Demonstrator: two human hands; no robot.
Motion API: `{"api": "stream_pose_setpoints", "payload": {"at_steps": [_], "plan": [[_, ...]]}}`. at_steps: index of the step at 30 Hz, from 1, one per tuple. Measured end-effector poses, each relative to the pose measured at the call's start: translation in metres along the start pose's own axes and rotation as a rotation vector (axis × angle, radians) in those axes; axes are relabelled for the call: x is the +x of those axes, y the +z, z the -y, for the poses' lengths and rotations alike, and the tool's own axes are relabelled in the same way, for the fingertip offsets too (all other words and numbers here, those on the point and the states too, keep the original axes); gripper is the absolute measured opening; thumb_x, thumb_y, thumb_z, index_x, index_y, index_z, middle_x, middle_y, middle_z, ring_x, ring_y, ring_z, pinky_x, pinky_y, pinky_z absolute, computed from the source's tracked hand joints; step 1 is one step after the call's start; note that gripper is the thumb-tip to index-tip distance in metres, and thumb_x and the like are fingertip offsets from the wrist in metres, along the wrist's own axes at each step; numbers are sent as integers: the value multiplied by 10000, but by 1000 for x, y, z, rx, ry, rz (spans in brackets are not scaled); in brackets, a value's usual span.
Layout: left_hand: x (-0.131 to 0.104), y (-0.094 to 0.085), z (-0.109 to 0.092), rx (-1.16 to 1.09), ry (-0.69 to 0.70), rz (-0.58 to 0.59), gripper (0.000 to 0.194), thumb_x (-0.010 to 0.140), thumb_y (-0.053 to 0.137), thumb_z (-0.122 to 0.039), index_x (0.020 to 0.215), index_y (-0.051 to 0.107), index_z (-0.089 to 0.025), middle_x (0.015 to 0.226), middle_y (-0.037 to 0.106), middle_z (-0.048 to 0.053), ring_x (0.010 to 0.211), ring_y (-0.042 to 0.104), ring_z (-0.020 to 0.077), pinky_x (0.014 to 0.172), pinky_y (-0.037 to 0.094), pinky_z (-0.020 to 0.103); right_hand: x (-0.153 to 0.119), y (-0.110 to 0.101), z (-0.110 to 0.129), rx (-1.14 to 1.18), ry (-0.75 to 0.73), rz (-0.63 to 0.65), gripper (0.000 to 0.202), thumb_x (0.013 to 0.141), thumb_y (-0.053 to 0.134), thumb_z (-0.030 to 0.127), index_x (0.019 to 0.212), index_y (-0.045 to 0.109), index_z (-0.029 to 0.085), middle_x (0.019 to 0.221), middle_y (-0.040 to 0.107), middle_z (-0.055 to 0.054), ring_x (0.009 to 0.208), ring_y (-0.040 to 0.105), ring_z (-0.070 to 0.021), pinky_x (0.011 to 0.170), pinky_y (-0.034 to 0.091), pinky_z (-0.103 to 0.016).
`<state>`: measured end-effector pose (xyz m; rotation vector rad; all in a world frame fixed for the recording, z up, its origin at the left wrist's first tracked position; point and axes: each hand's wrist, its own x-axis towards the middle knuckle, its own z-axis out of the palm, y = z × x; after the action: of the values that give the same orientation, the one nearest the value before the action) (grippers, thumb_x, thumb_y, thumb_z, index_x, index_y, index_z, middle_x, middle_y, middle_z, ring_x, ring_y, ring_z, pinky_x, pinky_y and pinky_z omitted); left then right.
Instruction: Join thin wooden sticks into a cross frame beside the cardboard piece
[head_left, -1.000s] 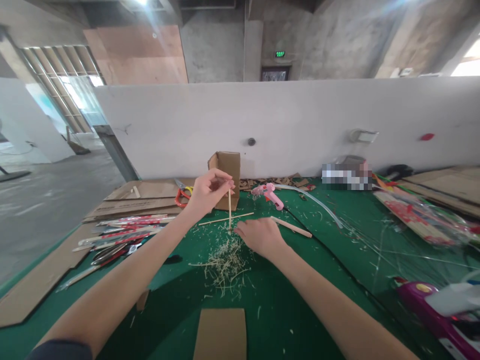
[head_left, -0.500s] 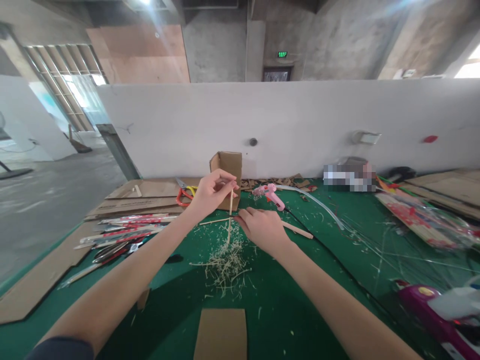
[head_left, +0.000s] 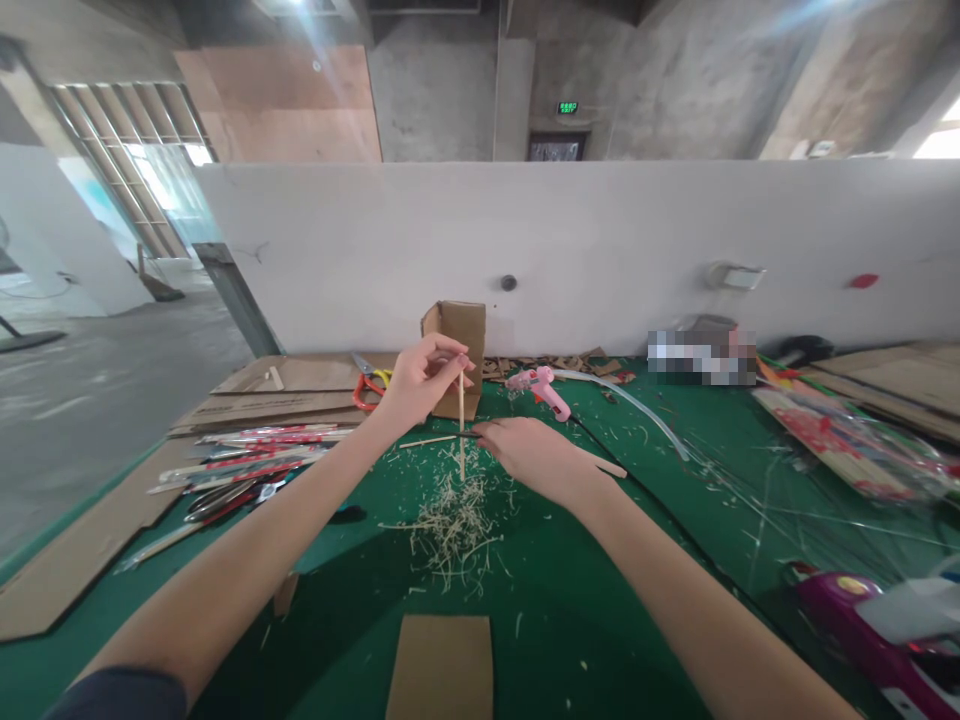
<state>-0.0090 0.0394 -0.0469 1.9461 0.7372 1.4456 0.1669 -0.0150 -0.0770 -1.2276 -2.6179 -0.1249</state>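
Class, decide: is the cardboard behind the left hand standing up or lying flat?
Standing: the cardboard rises from the green table before the white partition, its panels meeting at an angle; the left hand hides part.

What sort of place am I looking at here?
Probably a craft workbench in a bare, unfinished-looking building: a pink glue gun and a heap of pale shavings lie on the green tabletop, and a raw concrete wall rises behind the white partition.
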Motion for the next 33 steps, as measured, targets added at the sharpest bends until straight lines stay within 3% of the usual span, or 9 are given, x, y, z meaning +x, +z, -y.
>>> {"api": "stream_pose_setpoints", "payload": {"at_steps": [8,16,24,33], "plan": [[-1,1,-6,-3,-12,10,96,808,544,-256,883,542,-197,776,650,46,630,644,137,551,541,262,0,5,-10,-196,96,-178,300,922,318,306,981,591,197,814,641,-32,648,547,-118,504,236,-235],[-1,1,-8,-17,-5,54,117,809,548,-266,903,536,-197,787,653,46,632,650,141,556,544,264,-2,2,-3,-275,118,-279,332,927,271,275,1024,585,225,781,639,-17,608,521,-103,568,251,-245],[-2,2,-9,-50,-26,64,108,810,548,-267,896,537,-202,765,646,34,619,649,142,588,552,283,-2,13,-5,-248,159,-281,337,918,272,299,1106,549,268,841,652,-13,549,501,-85,487,173,-238],[0,1,-8,-42,-42,67,113,810,544,-280,891,533,-202,762,643,32,623,647,140,592,553,280,-6,24,-6,-213,157,-212,375,939,230,345,1108,552,250,844,647,-27,602,550,-93,496,217,-238]]}}
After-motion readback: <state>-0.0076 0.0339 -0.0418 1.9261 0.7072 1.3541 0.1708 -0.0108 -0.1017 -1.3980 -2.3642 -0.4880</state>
